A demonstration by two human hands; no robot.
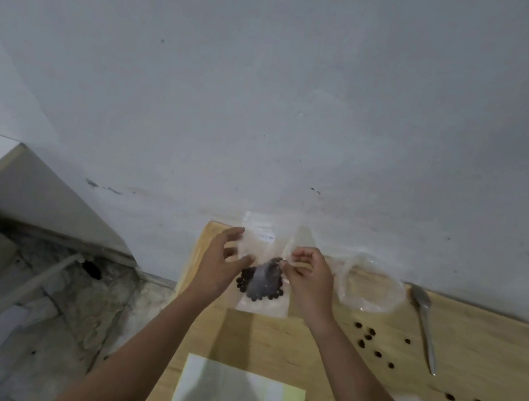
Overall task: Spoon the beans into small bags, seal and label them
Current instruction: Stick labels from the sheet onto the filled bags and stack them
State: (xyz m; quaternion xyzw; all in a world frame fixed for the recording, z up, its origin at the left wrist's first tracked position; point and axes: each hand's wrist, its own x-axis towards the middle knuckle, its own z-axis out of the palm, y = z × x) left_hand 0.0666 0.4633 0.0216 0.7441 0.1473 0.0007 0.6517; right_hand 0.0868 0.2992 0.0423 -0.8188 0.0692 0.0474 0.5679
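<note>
A small clear bag with a white label near its top is held up above the far left part of the wooden table. Dark brown beans fill its lower half. My left hand pinches the bag's left edge between thumb and fingers. My right hand pinches the right edge with curled fingers. Several loose beans lie scattered on the table to the right. A metal spoon lies near the far right, handle toward me.
A crumpled clear plastic bag sits by the wall right of my hands. A white and pale green sheet lies at the table's near edge. A grey wall stands behind; the floor with clutter is off the table's left edge.
</note>
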